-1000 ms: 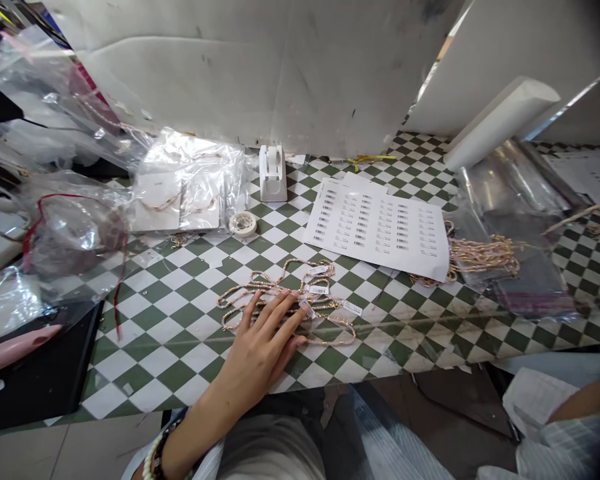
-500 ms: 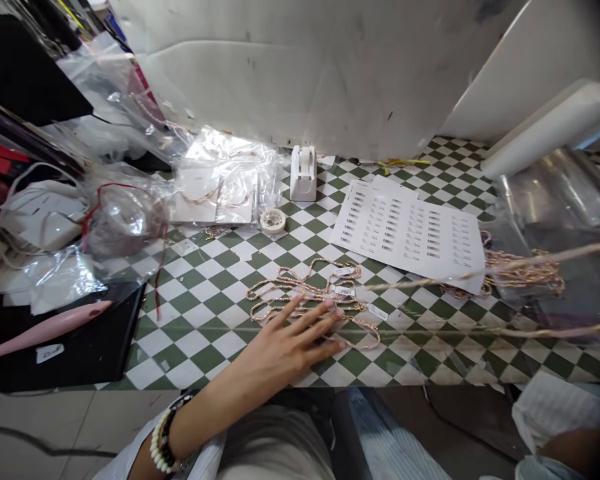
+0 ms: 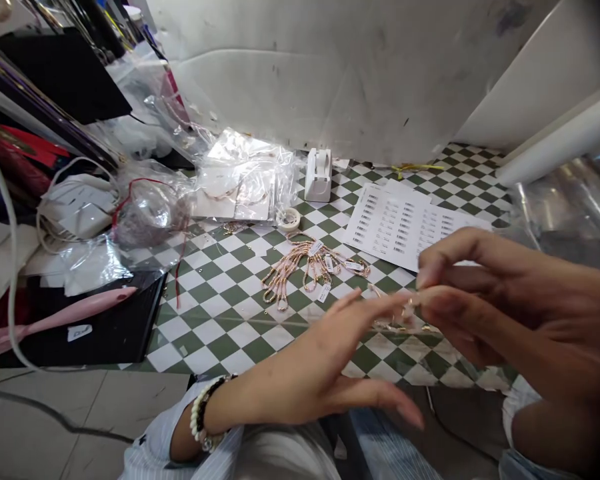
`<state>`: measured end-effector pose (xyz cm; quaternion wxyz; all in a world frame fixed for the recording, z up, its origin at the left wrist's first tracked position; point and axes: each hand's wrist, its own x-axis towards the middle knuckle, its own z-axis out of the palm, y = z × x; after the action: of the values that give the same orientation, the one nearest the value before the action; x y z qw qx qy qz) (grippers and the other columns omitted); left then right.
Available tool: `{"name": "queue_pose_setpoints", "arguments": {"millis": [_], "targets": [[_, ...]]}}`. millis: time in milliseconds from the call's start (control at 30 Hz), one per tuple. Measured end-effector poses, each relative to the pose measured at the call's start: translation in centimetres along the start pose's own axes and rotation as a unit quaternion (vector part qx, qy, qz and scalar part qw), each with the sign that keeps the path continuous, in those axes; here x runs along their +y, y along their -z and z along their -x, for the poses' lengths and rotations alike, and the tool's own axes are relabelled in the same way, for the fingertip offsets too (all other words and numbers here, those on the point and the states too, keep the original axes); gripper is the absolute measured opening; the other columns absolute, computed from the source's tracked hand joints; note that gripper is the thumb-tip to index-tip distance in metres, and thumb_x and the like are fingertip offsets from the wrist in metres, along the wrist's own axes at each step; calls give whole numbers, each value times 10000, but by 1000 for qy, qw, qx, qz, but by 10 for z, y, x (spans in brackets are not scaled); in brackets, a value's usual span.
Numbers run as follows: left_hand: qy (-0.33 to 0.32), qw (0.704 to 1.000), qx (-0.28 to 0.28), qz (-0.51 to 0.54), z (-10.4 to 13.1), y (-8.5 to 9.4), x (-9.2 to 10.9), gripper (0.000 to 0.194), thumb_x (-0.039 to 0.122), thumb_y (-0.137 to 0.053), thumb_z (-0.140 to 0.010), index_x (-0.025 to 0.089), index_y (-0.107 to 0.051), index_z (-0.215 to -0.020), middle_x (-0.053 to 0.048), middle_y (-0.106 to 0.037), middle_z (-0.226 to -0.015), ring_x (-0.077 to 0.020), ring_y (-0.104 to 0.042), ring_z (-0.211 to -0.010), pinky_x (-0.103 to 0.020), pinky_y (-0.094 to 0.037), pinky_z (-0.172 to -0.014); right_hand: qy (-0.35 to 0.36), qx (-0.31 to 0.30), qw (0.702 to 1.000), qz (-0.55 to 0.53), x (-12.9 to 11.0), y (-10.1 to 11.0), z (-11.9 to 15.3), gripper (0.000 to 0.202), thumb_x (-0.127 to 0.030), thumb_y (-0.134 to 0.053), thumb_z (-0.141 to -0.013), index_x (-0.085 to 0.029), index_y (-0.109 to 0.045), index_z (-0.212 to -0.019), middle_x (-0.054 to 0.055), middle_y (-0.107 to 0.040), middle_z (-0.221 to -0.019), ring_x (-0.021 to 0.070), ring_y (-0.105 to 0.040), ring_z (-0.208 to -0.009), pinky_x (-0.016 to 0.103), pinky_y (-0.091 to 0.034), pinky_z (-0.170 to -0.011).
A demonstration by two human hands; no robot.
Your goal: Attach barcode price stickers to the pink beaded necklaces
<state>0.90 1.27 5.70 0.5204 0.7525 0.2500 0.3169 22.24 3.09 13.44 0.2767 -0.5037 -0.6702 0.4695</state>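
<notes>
Tagged beaded strands [image 3: 300, 261] lie gathered in a loose bunch on the green and white checked table. Past them, toward the right, my left hand [image 3: 325, 360] reaches with its fingers extended and thumb apart; its fingertips meet those of my right hand. My right hand [image 3: 500, 313] pinches thumb against index finger on a small end of a beaded strand [image 3: 393, 327], which trails over the table beneath the fingers. Motion blur softens the fingertips, so the exact piece between them is unclear.
Label sheets [image 3: 393, 223] lie behind my right hand. A white tape dispenser [image 3: 319, 177] and a tape roll [image 3: 288, 219] stand mid-table. Clear bags with cards [image 3: 240, 183] are at the left, near a pink tool [image 3: 85, 310] on a black board [image 3: 115, 327]. Plastic sleeves [image 3: 570, 207] are at the right.
My left hand has lifted off the strands and moved right. My right hand has come into view, pinching a strand. The strands on the table are bunched more tightly, and the view has shifted.
</notes>
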Motion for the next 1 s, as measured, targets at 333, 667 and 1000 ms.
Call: {"name": "queue_pose_setpoints", "arguments": {"millis": [333, 667, 1000], "targets": [[117, 953, 61, -273, 68, 68, -9, 152, 212, -491, -1055, 211, -642, -1036, 40, -722, -828, -75, -647, -658, -172, -432, -627, -126, -239, 962, 26, 73, 23, 19, 453, -556, -513, -990, -167, -737, -928, -16, -469, -596, 75, -376, -500, 201, -279, -443], [69, 833, -30, -548, 68, 74, -44, 282, 298, -392, -1079, 194, -653, -1077, -72, -724, -1002, -237, -690, -888, -360, -548, -776, -184, 75, 966, 163, 107, 5, 40, 494, -657, -579, -854, -269, -701, -1135, 73, -690, -950, 225, -672, -710, 332, -522, -601], [-88, 829, -143, -533, -9, -1, -41, 207, 244, -503, -1041, 134, -632, -1161, -100, -701, -1197, -237, -647, -1129, -360, -491, -969, -261, 453, 784, 335, 174, 46, 14, 675, -512, -629, -859, -68, -530, -1358, 293, -600, -1343, 423, -548, -1276, 554, -391, -1108]]}}
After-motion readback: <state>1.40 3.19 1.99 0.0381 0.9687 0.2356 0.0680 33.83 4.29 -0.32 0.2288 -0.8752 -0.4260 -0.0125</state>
